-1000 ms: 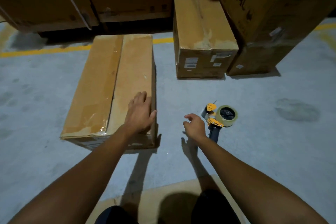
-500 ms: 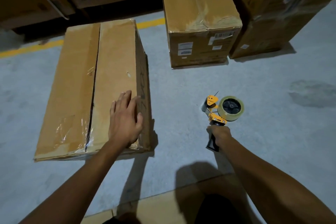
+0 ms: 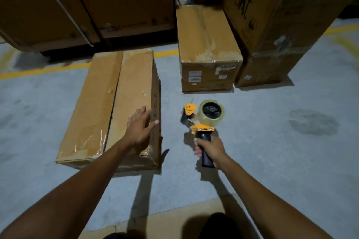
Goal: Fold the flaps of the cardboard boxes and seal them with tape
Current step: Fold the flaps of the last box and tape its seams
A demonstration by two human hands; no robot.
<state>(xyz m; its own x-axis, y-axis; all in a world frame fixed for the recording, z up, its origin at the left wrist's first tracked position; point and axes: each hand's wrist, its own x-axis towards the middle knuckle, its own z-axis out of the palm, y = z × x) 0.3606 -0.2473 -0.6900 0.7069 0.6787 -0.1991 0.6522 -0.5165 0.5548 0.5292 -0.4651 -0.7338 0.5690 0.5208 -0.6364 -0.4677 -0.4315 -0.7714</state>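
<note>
Seam (image 3: pixel 114 101) between the two folded top flaps of a long brown cardboard box (image 3: pixel 136 83) runs from the lower left-centre of the frame up toward the upper centre, and the box's long axis lies along that same line, pointing away from the person. The box sits on a grey concrete floor (image 3: pixel 262 151) at left-centre of the frame. The left hand (image 3: pixel 138 129) lies flat on the right flap near the box's near end, fingers straight and thumb reaching over the right edge, its grip released and only pressing. The right hand (image 3: pixel 211 150), at centre frame just right of the box, has its grip clenched round the black handle of an orange-and-black tape dispenser with a clear roll (image 3: pixel 203 118); whether the tool touches the floor or is just clear of it cannot be told. The dispenser's head points toward the top of the frame, roughly parallel to the seam, which lies to its left, beyond the flap under the left hand. The right hand looks set to carry the tool leftward across that flap to one end of the seam, most likely the near one. Crinkled old clear tape (image 3: pixel 87 141) clings to the left flap's near corner. A smaller taped brown carton (image 3: pixel 206 40) stands at upper centre.
</note>
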